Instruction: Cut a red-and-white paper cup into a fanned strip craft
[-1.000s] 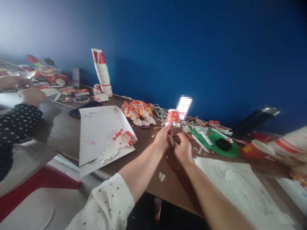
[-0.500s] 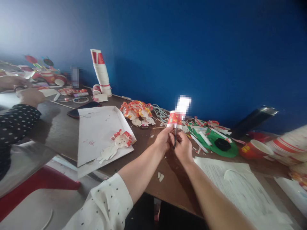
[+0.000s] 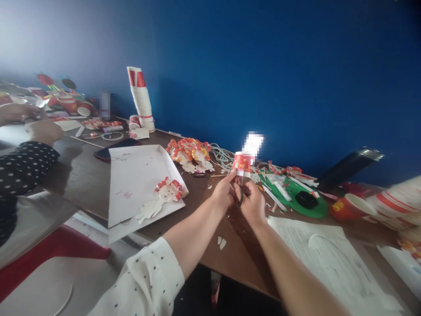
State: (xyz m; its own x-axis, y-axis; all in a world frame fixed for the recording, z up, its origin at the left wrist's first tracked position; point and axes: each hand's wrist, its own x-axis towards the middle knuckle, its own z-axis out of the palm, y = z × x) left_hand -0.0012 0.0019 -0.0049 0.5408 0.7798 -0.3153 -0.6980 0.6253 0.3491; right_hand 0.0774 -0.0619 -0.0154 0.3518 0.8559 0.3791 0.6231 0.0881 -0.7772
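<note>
At the far left, a co-worker's hand extends from a dark polka-dot sleeve over the table. To its right, a leaning stack of paper cups stands near the blue wall. In front of the stack lies a white tray, which carries a white paper cut-out with a red fringe around its head. A pile of similar cut-outs lies just beyond the tray's right edge. The left hand is closed on the lower edge of the red paper cup, located above the table at the centre. The cup is short and tapered, with a red band, yellow and green markings, and white upper and lower edges; whether its wall is complete cannot be determined. The scissors, dark and slender, point up against the cup's lower edge. The right hand is clamped around their handle; the blade opening is too small to discern. Further right are a green disc, printed sheets and a tilted red cup.
</note>
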